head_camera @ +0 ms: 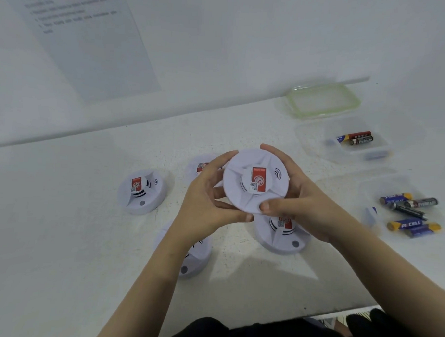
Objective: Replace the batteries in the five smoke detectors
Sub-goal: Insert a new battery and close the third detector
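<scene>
A round white smoke detector (243,194) with a red label is lifted above the table, its face turned toward me. My left hand (209,203) grips its left rim and my right hand (299,204) grips its right rim, thumbs near the lower edge. Several more white detectors lie on the table: one to the left (141,191), one behind my left hand (197,164), one under my left wrist (199,259), one beneath my right hand (282,237). Loose batteries (410,212) lie in a clear container at the right.
A second clear container (307,136) farther back holds two or three batteries (355,138). A green-rimmed lid (323,101) lies by the wall. A printed sheet (89,35) hangs on the wall at left. The table's front edge (312,316) runs just before my body.
</scene>
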{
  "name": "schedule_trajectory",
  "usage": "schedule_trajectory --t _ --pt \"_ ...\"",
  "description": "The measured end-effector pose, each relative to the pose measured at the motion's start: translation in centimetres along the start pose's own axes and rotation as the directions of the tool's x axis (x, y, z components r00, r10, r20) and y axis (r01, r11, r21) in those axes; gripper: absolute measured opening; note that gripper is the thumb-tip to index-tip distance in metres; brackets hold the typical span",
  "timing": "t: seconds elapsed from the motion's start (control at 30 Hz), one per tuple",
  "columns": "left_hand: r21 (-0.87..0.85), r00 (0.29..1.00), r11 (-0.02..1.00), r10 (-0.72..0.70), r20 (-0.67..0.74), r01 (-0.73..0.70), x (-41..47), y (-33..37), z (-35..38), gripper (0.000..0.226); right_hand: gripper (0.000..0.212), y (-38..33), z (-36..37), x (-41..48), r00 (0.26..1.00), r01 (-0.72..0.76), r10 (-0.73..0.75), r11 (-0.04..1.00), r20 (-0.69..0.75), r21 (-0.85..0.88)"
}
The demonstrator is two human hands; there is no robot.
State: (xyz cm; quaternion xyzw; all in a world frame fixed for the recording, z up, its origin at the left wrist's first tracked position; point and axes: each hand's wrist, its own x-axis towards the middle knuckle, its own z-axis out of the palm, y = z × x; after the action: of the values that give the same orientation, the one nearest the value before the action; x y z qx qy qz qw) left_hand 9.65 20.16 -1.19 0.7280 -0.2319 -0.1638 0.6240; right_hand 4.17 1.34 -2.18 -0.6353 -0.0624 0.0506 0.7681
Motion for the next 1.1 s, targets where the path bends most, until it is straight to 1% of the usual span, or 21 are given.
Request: schedule_trajectory --t 0.43,1.1 --pt "-0.010 1.000 1.000 -0.010 0.010 0.010 0.2 -0.9 -0.2 0.096 0.085 0.7 -0.3 0.1 1.000 -0.017 0.017 0.999 -0.001 -0.033" --pt "0.003 1.000 1.000 -0.018 0.014 0.018 0.3 -1.4 -0.5 0.101 0.087 0.8 -0.3 0.1 1.000 -0.022 0.022 1.000 0.000 -0.004"
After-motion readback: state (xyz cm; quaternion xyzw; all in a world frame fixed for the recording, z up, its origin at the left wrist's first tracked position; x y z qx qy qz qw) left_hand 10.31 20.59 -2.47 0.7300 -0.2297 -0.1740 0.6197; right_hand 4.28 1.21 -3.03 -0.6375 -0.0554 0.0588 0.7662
